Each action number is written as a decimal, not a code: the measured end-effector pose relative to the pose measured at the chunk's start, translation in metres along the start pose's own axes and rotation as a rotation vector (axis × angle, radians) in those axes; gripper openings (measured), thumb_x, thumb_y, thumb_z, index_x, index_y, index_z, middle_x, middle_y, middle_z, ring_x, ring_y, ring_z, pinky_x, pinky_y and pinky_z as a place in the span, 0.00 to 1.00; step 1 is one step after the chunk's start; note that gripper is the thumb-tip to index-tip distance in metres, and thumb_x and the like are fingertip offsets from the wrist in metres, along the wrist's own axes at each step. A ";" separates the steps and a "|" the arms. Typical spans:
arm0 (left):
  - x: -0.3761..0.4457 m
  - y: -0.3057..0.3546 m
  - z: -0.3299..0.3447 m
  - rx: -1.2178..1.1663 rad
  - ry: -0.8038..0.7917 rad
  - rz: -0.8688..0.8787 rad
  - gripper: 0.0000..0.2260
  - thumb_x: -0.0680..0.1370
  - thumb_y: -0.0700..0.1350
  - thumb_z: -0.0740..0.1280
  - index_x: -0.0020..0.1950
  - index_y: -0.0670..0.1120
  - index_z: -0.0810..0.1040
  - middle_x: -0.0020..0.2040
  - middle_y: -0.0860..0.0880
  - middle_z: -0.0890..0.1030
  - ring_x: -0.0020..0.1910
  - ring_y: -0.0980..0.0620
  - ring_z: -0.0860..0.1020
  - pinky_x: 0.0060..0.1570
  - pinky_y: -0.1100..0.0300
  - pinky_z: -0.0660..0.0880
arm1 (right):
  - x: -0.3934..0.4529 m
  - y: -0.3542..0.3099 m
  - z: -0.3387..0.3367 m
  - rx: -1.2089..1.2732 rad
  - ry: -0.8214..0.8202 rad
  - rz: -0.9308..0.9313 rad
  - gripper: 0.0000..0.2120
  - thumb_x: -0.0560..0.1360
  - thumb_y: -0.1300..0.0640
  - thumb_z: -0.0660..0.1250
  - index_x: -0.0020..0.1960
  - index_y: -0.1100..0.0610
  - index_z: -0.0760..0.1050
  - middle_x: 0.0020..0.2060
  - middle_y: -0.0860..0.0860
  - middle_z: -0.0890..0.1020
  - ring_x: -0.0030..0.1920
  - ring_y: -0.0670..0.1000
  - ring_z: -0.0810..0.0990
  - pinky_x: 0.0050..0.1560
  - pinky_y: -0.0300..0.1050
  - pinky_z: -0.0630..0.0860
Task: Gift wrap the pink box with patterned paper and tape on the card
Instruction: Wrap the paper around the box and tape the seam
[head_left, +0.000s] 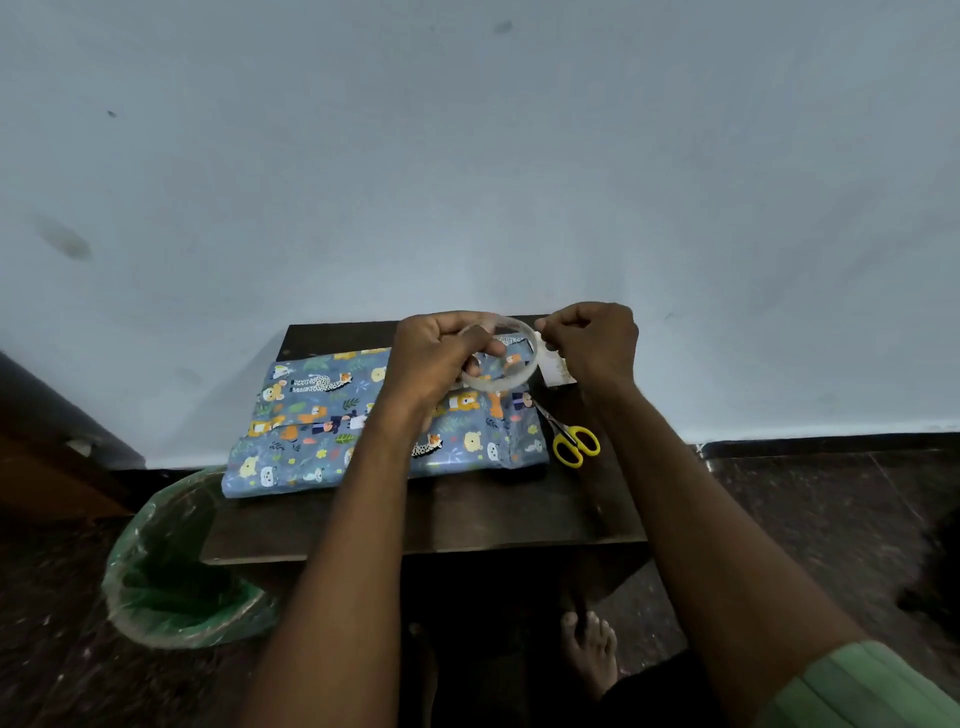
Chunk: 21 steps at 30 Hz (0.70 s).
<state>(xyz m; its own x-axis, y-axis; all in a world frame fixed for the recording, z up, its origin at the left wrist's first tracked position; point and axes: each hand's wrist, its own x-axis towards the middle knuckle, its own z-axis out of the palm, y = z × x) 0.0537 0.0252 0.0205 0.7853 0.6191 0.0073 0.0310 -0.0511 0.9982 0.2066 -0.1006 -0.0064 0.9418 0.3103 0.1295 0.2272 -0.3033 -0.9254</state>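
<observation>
Both hands grip the clear tape roll (501, 353) above the wrapped box (332, 415): left hand (441, 348) holding, right hand (592, 338) pinching.

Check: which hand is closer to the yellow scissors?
Right. The right hand is raised just beyond the scissors; the left hand, gripping the tape roll, is farther to their left.

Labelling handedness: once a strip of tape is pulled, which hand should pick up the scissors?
Right, probably. The scissors lie on the table's right side, below the right hand, which only pinches the tape end. The left hand holds the tape roll.
</observation>
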 end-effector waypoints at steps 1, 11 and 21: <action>0.003 -0.002 0.004 -0.022 0.098 0.002 0.06 0.83 0.42 0.71 0.53 0.44 0.88 0.41 0.45 0.89 0.28 0.56 0.74 0.32 0.63 0.73 | 0.004 0.002 0.004 0.004 0.008 0.013 0.05 0.73 0.60 0.77 0.39 0.54 0.87 0.31 0.48 0.85 0.31 0.42 0.80 0.40 0.40 0.77; 0.034 -0.026 0.013 0.239 0.411 0.076 0.07 0.82 0.43 0.71 0.54 0.45 0.89 0.35 0.56 0.87 0.27 0.64 0.77 0.35 0.65 0.74 | 0.045 0.017 0.049 -0.269 -0.043 -0.173 0.14 0.75 0.68 0.69 0.57 0.56 0.87 0.48 0.53 0.89 0.51 0.51 0.86 0.60 0.46 0.81; 0.038 -0.024 0.007 0.298 0.378 0.129 0.07 0.82 0.43 0.72 0.56 0.44 0.89 0.34 0.58 0.86 0.33 0.65 0.82 0.36 0.73 0.74 | 0.052 0.023 0.055 -0.254 -0.079 -0.162 0.13 0.72 0.68 0.72 0.51 0.54 0.87 0.39 0.47 0.88 0.40 0.42 0.85 0.49 0.41 0.81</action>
<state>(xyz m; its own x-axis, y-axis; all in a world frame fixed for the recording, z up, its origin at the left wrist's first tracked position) 0.0870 0.0439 -0.0038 0.5166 0.8311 0.2059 0.1668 -0.3336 0.9279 0.2469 -0.0421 -0.0408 0.8683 0.4388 0.2313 0.4371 -0.4566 -0.7748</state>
